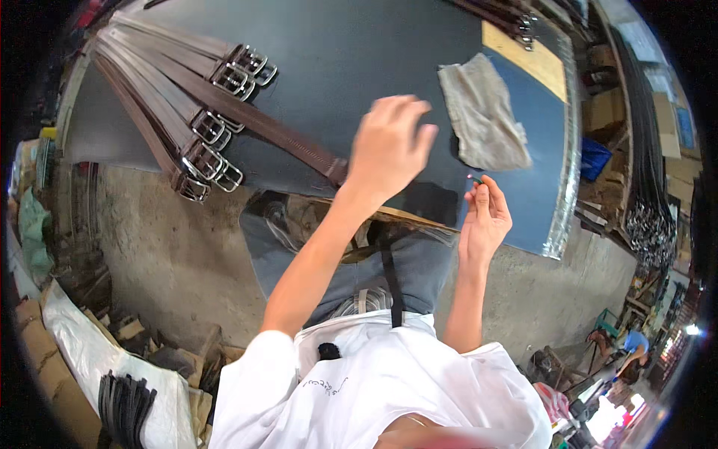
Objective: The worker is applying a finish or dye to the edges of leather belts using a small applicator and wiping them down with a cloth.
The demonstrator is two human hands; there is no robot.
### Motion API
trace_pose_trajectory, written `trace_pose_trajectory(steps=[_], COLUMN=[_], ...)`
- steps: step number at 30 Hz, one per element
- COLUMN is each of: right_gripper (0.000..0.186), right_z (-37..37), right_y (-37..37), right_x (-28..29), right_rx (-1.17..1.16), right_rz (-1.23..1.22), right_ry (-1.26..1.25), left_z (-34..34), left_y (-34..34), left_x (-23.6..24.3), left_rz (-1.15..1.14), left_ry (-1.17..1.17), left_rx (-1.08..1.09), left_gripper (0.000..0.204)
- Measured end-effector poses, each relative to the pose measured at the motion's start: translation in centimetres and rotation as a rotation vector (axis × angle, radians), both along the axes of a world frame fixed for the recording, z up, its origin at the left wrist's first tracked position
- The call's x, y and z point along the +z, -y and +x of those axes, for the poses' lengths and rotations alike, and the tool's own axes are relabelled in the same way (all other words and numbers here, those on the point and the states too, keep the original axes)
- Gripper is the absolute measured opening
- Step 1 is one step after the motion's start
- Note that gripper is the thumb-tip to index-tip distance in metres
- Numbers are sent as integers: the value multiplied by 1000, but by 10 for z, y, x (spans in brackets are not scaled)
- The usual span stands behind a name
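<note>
My left hand (393, 146) is raised over the dark table, fingers apart and slightly blurred, with nothing seen in it. Below its wrist lies the end of a brown belt (284, 142), which stretches out from a fanned pile of brown belts (161, 63). Shiny metal buckles (209, 153) sit at the pile's near ends. At the table's front edge, my right hand (488, 217) pinches a small dark green object (476, 179) with a pinkish tip; its kind is too small to tell. Just beyond that hand lies a crumpled grey cloth (486, 112).
The dark table top (329, 52) has a shiny taped right edge (561, 217). More buckled straps (523, 30) lie at the far right corner. Beside the table hangs a bundle of dark straps (647, 187). Dark strips (126, 404) rest on white sheeting at lower left. A person (636, 348) is at lower right.
</note>
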State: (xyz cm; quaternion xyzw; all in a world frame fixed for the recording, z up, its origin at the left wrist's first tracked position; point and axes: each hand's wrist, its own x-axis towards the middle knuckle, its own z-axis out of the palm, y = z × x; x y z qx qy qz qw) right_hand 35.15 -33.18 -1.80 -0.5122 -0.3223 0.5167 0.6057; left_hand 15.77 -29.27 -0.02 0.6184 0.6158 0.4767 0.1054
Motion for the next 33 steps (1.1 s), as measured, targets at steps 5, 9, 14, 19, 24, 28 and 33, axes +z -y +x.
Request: trace_pose_trajectory(steps=[5,9,14,19,24,28,33], right_gripper=[22,19,14,18,15,11,10], right_z=[57,106,112,113,126,140,147], right_y=[9,22,24,17,23,44,54], right_x=[16,9,4,-1,-5,-19,-32], right_rx=[-45,-77,-32,-28,-53,-160,-170], right_rz=[34,65,0,-6,-39,7,230], right_ry=[-86,-110,-162,-72,280,464,708], left_z=[62,48,-53,-60,-37,-9,-16], left_y=[-71,-41,104,109,58,28,31], left_x=[-45,-5,-10,-42,-43,-49,-58], left_rz=[51,47,-186,-333,-254,-108,-81], left_ry=[-507,-295,-289,-459,-533,-505,-504], left_rx=[-330,-362,127,-44,-39,16,25], left_gripper=[24,19,49,57,54,38,27])
